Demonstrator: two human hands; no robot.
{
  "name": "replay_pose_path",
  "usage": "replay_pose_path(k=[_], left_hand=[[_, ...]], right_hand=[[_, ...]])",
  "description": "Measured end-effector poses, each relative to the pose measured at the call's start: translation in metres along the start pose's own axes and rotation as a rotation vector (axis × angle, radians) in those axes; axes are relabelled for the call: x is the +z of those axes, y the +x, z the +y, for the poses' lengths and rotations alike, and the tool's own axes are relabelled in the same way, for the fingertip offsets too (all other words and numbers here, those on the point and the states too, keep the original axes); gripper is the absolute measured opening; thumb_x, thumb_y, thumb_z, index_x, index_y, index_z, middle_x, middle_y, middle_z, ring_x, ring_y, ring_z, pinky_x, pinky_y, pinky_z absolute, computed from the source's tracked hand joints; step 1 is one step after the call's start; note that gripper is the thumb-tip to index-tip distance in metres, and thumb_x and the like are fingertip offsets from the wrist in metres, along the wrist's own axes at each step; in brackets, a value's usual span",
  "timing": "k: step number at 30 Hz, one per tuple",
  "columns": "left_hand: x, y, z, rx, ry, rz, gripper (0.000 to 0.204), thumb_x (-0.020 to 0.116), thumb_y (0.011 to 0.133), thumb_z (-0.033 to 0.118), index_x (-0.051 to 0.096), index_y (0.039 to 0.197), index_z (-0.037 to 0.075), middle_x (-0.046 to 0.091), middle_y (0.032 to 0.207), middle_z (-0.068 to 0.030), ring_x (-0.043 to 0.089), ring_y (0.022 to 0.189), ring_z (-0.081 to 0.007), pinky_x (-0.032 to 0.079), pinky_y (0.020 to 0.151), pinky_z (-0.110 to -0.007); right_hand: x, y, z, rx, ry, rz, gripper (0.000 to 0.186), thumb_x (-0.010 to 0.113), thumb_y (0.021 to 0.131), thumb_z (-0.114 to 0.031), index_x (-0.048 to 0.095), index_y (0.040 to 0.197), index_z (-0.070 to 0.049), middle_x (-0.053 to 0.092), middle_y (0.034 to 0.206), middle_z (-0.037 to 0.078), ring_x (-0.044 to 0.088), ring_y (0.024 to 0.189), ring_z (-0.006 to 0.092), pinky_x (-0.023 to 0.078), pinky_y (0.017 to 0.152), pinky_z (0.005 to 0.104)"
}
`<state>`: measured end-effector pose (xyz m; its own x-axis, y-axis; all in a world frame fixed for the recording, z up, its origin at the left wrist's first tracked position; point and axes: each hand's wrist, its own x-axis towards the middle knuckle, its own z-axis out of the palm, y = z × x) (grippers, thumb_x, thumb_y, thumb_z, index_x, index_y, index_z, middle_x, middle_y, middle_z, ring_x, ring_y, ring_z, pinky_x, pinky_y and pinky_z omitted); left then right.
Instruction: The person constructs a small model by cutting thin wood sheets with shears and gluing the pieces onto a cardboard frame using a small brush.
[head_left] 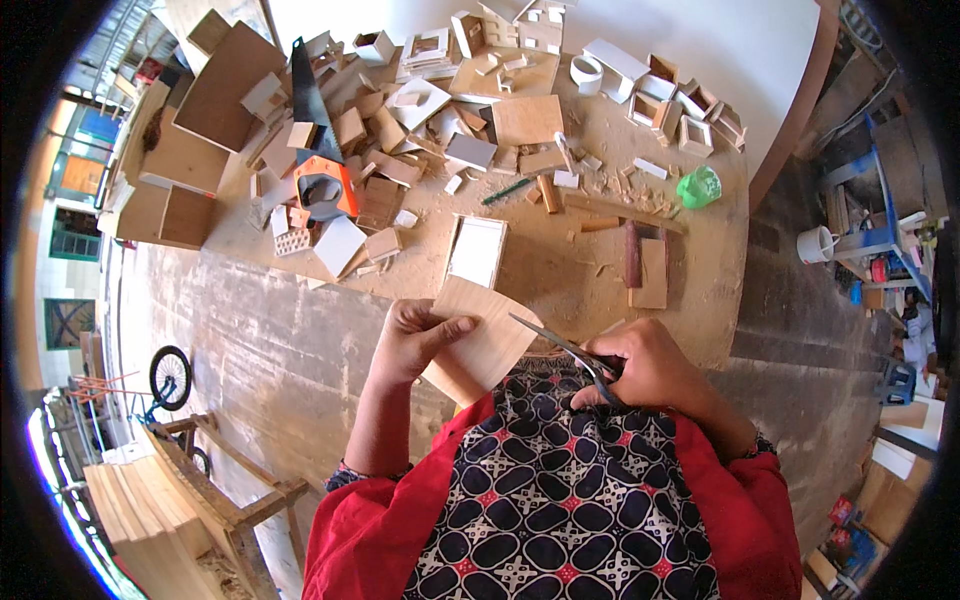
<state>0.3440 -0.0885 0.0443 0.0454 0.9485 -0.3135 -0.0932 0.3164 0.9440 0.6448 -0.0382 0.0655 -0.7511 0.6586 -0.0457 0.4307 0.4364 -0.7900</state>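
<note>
My left hand pinches a thin, slightly curved sheet of light wood veneer, thumb on top of it. In my right hand is a pair of scissors, with fingers in the handles. The scissor tips meet the upper right edge of the veneer; I cannot tell how far the blades are apart. Just beyond the sheet, a small white-faced wooden box lies on the workbench.
Wood offcuts crowd the bench's left side, with an orange-handled handsaw on them. Small wooden boxes stand at the far right near a green cup-like container. A dark-red-edged wood piece lies right of centre. Stacked boards stand lower left.
</note>
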Motion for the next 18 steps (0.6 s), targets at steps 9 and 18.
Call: replay_pose_path(k=[9,18], left_hand=[[0.0084,-0.0031,-0.0015,0.030,-0.016,-0.003,0.014,0.072,0.081,0.007,0.071,0.091,-0.003,0.071,0.083,-0.0065,0.063,0.074,-0.0085,0.051,0.068,-0.023],[0.0106,-0.0073,0.0004,0.020,-0.025,-0.001,0.014,0.072,0.081,0.006,0.071,0.091,-0.003,0.071,0.083,-0.0066,0.063,0.074,-0.0088,0.051,0.068,-0.023]], right_hand=[[0.0026,-0.0027,-0.0023,0.034,0.046,-0.025,0.051,0.077,0.065,-0.055,0.069,0.080,-0.007,0.059,0.060,0.014,0.062,0.060,0.0335,0.048,0.057,0.0395],[0.0002,-0.0078,-0.0045,0.070,0.053,-0.048,0.051,0.078,0.065,-0.053,0.069,0.085,-0.007,0.061,0.063,0.014,0.063,0.062,0.0320,0.048,0.058,0.0391]])
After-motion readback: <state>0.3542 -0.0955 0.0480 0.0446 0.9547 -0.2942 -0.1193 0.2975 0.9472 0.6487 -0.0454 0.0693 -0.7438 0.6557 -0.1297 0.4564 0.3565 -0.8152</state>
